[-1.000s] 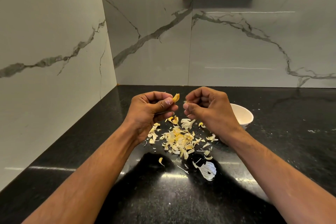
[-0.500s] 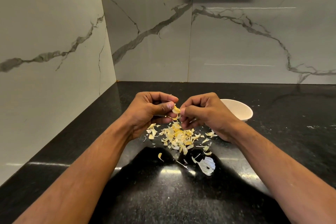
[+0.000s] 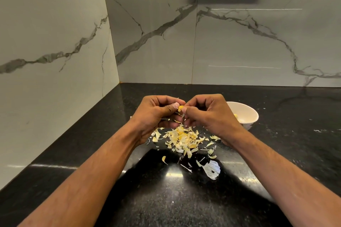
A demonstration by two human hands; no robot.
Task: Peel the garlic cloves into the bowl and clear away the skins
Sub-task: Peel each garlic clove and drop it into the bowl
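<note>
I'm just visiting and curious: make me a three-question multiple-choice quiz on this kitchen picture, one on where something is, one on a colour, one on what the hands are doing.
1. Where does the pile of garlic skins lie?
A. in the bowl
B. on the countertop below the hands
C. on the wall ledge

2. What colour is the countertop?
A. black
B. white
C. wooden brown

3. What are the two hands doing?
A. resting flat
B. both pinching one clove between them
C. lifting the bowl

Answers:
1 B: the garlic skins are heaped on the countertop, and the bowl stands to the right.
2 A: it is glossy speckled black.
3 B: the left hand and right hand meet at the garlic clove.
</note>
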